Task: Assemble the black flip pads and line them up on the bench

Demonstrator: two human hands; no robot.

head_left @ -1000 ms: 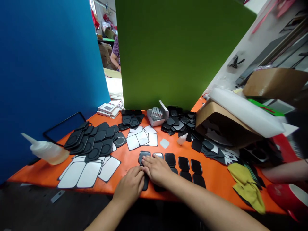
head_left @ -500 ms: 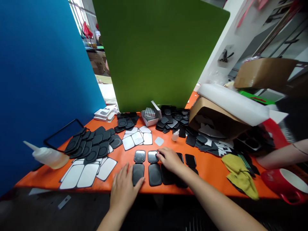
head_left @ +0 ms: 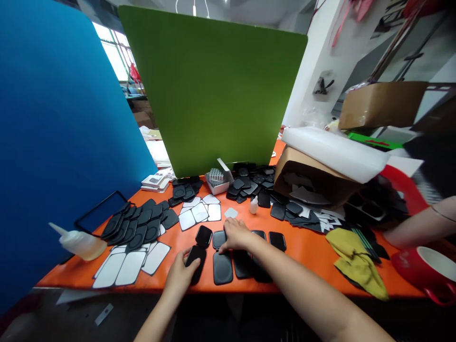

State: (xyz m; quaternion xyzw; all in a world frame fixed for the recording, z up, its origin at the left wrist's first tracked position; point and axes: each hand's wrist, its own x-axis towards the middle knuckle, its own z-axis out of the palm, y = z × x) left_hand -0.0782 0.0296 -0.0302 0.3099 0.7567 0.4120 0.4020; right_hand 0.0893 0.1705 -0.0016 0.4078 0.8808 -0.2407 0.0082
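Note:
A row of open black hinged cases lies near the front edge of the orange table (head_left: 306, 249). My left hand (head_left: 181, 275) grips the leftmost black case (head_left: 198, 248), which is turned askew and lifted a little from the row. My right hand (head_left: 235, 233) rests with curled fingers on the upper half of the second case (head_left: 223, 267). More cases (head_left: 277, 240) continue to the right of that hand.
Piles of black pads (head_left: 138, 223) and white sheets (head_left: 124, 261) lie left, with a glue bottle (head_left: 80, 243). A small dropper bottle (head_left: 253, 205), grey box (head_left: 218, 178), cardboard box (head_left: 313, 178), yellow cloth (head_left: 352, 259) and red cup (head_left: 423, 270) stand around. Another person's arm (head_left: 420, 223) reaches in at right.
My left hand has closed on the leftmost case and tilted it out of line. My right hand has shifted left onto the second case. The camera has tipped upward.

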